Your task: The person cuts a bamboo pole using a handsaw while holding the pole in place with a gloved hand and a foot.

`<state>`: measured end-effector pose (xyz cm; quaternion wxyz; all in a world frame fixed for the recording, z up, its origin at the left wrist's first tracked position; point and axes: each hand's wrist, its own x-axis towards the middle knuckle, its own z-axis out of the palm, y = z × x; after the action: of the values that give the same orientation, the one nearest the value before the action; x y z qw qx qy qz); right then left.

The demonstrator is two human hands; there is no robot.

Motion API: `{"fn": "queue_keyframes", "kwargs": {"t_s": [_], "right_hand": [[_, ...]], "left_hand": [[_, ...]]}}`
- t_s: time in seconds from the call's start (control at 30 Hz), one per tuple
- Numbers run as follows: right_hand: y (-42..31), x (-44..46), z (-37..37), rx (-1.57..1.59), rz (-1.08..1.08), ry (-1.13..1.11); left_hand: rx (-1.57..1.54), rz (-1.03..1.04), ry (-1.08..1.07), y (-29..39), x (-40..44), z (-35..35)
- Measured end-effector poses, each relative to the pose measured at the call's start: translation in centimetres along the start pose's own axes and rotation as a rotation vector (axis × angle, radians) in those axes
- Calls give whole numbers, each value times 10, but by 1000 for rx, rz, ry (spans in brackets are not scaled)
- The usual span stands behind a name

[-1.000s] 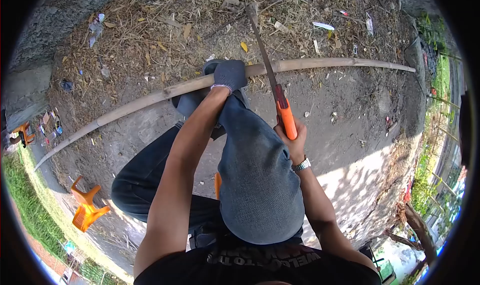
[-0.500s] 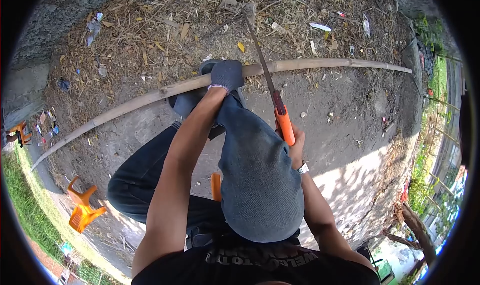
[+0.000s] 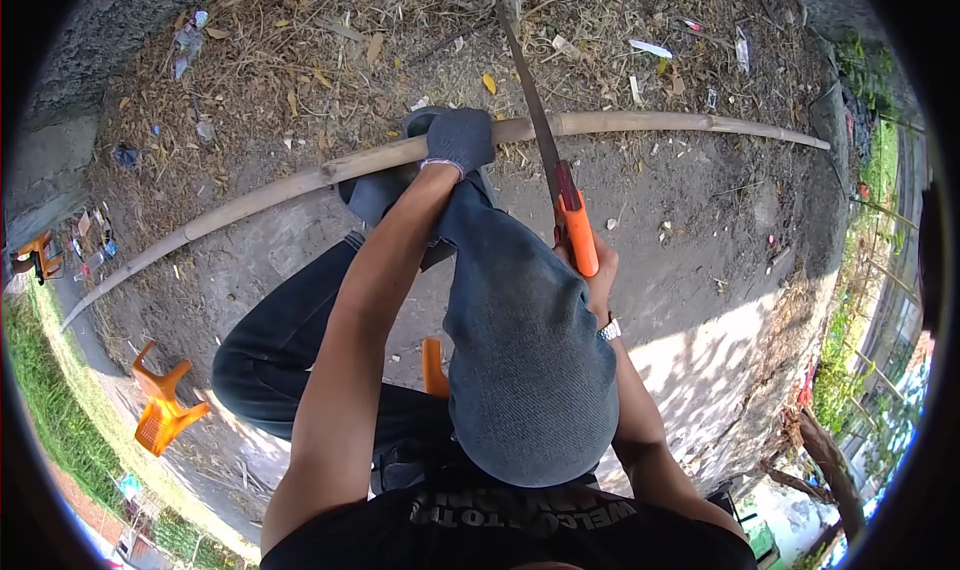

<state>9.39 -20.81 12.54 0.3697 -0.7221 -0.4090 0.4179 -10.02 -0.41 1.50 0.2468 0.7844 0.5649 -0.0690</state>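
Observation:
A long bamboo pole runs across the view and passes over my foot. My left hand, in a dark knitted glove, is wrapped round the pole. Just right of it, the blade of a handsaw crosses the pole at a steep angle. My right hand, bare with a watch at the wrist, is closed on the saw's orange handle, partly hidden behind it and my knee. Whether the teeth have cut into the bamboo I cannot tell.
My raised knee stands between my arms. Dry leaves and litter cover the ground beyond the pole. An orange plastic chair is at the left, a concrete wall at the upper left, and a log at the lower right.
The saw has shifted slightly along its length toward me, its handle lower and a little to the right. My left hand still grips the pole; the whole view has moved slightly.

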Motion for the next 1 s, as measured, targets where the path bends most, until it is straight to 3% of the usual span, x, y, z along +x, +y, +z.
{"fn": "queue_keyframes", "kwargs": {"t_s": [1.0], "right_hand": [[3,-4,3,-43,-31,30]], "left_hand": [[1,0,-18,2,-2,-8]]}}
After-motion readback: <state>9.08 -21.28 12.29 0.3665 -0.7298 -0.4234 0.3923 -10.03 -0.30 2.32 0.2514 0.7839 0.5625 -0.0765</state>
